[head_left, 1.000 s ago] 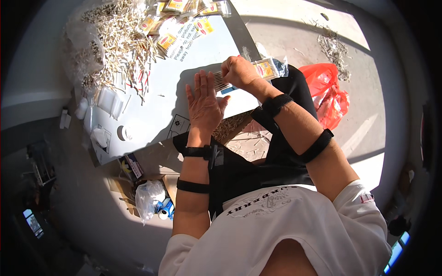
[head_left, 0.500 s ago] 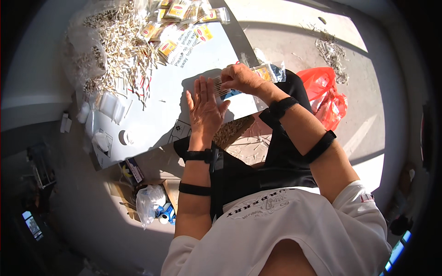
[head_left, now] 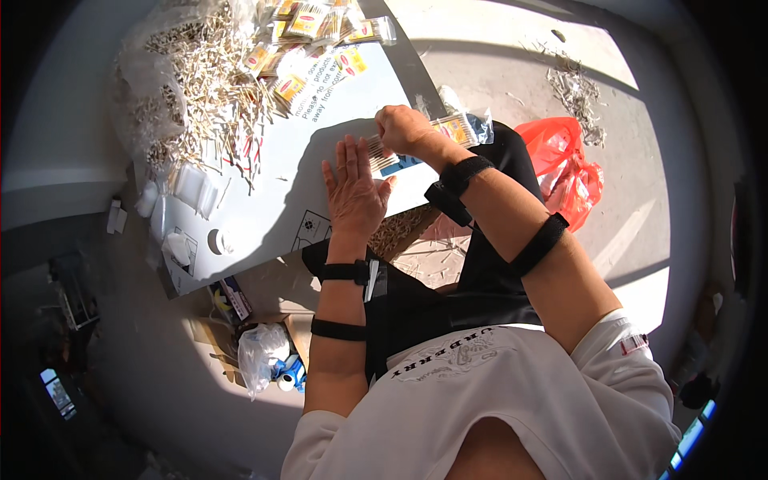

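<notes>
My left hand (head_left: pixel 352 196) lies flat on the grey-white tabletop (head_left: pixel 268 216), fingers stretched out and thumb apart. Beside its fingers is a row of thin cotton swabs (head_left: pixel 381 155), laid side by side next to a small blue piece (head_left: pixel 400 165). My right hand (head_left: pixel 404 130) is closed just above the far end of that row, with its fingers curled; whatever they may grip is hidden. Just right of this hand, a clear packet of swabs with a yellow label (head_left: pixel 454 129) lies near the table edge, partly behind my wrist.
Loose cotton swabs (head_left: pixel 216 88) spill from a plastic bag at the far left. Several filled packets (head_left: pixel 308 20) lie at the far end. Small clear plastic boxes (head_left: pixel 192 186) sit at the left edge. On the floor are a red bag (head_left: pixel 572 172) and an opened carton (head_left: pixel 300 336).
My right hand has moved slightly left and away from me, over the far end of the swab row. The left hand stays nearly in place.
</notes>
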Available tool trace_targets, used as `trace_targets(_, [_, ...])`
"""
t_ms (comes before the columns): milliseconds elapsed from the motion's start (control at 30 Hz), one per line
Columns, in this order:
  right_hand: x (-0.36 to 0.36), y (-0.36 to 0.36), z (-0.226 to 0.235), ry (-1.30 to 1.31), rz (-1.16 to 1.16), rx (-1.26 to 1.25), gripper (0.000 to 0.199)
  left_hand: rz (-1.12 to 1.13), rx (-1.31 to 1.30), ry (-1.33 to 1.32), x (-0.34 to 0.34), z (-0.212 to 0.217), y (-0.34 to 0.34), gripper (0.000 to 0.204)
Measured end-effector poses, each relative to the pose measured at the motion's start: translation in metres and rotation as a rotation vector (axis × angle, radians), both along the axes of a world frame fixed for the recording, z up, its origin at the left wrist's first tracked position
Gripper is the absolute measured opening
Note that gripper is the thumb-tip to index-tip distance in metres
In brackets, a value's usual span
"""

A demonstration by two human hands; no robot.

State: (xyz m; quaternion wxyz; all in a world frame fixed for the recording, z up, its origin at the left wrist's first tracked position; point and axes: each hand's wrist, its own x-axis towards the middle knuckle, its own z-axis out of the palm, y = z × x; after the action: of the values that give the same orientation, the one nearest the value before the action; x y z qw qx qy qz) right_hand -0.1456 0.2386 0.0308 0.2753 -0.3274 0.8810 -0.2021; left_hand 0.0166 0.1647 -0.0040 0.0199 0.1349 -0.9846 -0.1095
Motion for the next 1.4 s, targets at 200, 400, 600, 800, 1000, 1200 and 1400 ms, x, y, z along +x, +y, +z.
trace_targets(200, [0.025,0.025,-0.017,0.202,0.264,-0.511,0.049,-0.016,0.037,0.02,0.002,-0.004,-0.001,0.082])
trace_targets(400, [0.033,0.019,-0.023,0.312,0.275,-0.345,0.016,-0.032,0.008,0.06,0.001,-0.005,0.0,0.084])
trace_targets(600, [0.039,0.03,-0.022,0.372,0.257,-0.389,0.018,0.001,0.06,0.06,0.0,-0.007,0.008,0.084])
trace_targets(800, [0.037,0.044,-0.027,0.337,0.198,-0.353,0.023,-0.006,0.073,0.048,-0.006,-0.008,0.023,0.084])
trace_targets(1000, [0.032,0.056,-0.011,0.261,-0.099,-0.581,0.02,0.001,0.063,0.025,-0.006,-0.005,0.024,0.083])
trace_targets(1200, [0.024,0.043,-0.012,0.107,-0.171,-0.323,0.016,0.001,0.032,0.101,-0.007,-0.004,0.026,0.084])
trace_targets(1400, [0.012,0.027,-0.022,0.122,-0.269,-0.117,0.02,0.014,0.041,0.082,-0.008,-0.004,0.029,0.084])
